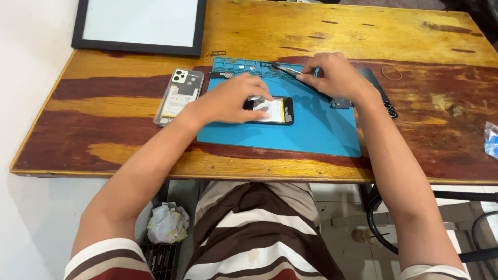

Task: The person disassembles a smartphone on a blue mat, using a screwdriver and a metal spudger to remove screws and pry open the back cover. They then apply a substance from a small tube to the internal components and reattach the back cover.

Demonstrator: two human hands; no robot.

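Resting on blue mat (311,132) mid-counter (425,135), opened phone (272,110) is pinned under left hand (231,98), fingers spread flat, nothing gripped. Tweezers (290,71) are pinched in right hand (334,78) near mat's far edge. Clear phone back (179,96) is laid just left of mat.

A white, black-framed screen panel (140,23) lies at the far left of the table; a crinkled blue-and-clear packet (492,140) sits at the right edge; a pale label (174,101) covers the left phone's opened back
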